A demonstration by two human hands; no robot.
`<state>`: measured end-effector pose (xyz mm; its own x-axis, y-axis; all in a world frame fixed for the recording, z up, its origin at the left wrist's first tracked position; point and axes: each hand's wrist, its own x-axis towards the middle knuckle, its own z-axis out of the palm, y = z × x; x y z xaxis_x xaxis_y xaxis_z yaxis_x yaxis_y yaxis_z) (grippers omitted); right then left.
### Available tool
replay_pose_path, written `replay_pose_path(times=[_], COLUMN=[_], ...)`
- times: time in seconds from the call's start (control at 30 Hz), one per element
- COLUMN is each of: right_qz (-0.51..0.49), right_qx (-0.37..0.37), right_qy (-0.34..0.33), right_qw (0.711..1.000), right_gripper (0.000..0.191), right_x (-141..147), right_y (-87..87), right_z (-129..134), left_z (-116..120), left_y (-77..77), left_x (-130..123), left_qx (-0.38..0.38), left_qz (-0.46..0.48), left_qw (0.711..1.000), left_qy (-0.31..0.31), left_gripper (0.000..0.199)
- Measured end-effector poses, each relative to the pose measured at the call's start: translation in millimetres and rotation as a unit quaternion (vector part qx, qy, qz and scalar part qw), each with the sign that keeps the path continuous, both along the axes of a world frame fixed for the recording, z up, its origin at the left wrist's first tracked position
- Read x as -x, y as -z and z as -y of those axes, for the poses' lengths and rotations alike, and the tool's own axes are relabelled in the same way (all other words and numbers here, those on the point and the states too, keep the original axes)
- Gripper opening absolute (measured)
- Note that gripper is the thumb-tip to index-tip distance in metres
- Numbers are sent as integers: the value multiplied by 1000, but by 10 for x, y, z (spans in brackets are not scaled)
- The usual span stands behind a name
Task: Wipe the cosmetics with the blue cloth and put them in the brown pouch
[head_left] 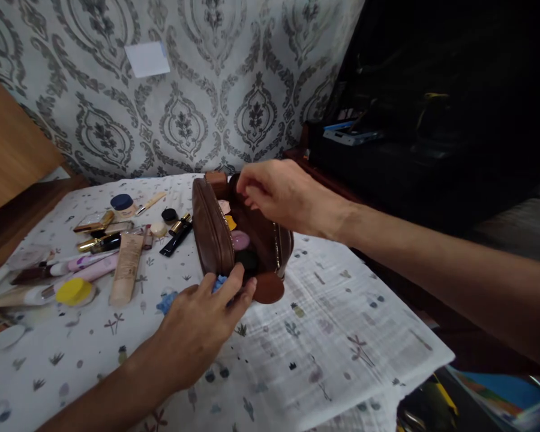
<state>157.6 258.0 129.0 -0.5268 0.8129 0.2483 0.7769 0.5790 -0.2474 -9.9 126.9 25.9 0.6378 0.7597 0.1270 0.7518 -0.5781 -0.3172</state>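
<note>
A brown zippered bag (212, 231) stands unzipped on the patterned cloth, with a pink item (240, 240), a yellow item (230, 222) and a dark item inside. My left hand (202, 330) is at the bag's near end, fingers curled round its edge by the round brown tab (269, 288). Blue scrunched material (166, 302) shows beside and between those fingers. Over the bag's far right opening is my right hand (279, 195), its fingers bent down toward the inside; whether they hold anything is hidden.
Left of the bag lie several cosmetics, including a beige tube (126, 270), a yellow-lidded jar (75, 291), a blue-lidded jar (123, 205) and a black tube (176, 237). Patterned wall behind; dark furniture at the right.
</note>
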Motion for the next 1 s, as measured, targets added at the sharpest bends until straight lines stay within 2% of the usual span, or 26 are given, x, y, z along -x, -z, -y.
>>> replay_pose_path(times=[0.07, 0.17, 0.27, 0.5, 0.6, 0.7, 0.77, 0.87, 0.93, 1.0], right_qz=[62, 189, 256, 245, 249, 237, 194, 145, 153, 175], right_qx=[47, 113, 130, 154, 161, 120, 59, -32, -54, -50], right_qy=[-19, -80, -122, -68, -74, -118, -140, -138, -144, -180], right_qw=[997, 972, 950, 955, 952, 957, 969, 979, 976, 967], right_gripper=[22, 15, 21, 40, 39, 28, 21, 16, 13, 18], right_x=[15, 77, 143, 197, 172, 101, 33, -87, -177, -277], right_y=[120, 320, 424, 475, 496, 446, 361, 232, 209, 255], right_z=[24, 122, 203, 217, 194, 150, 123, 105, 110, 116], left_z=[-2, -9, -14, -6, -2, 2, 2, 2, 5, 6], left_y=[5, 10, 6, 13, -6, -40, -58, -69, -66, -58], left_x=[3, 5, 1, -4, -8, -24, -35, -42, -39, -31], left_qx=[-22, -50, -51, -63, -41, -18, -16, -25, -28, -28], left_qz=[-3, -6, -9, -9, -17, -29, -30, -19, -14, -15], left_qw=[1000, 999, 998, 998, 999, 999, 999, 999, 999, 999], left_qy=[8, 14, 20, 11, 14, 2, 1, 9, 9, 8], left_gripper=[86, 81, 77, 79, 82, 85, 85, 84, 85, 86])
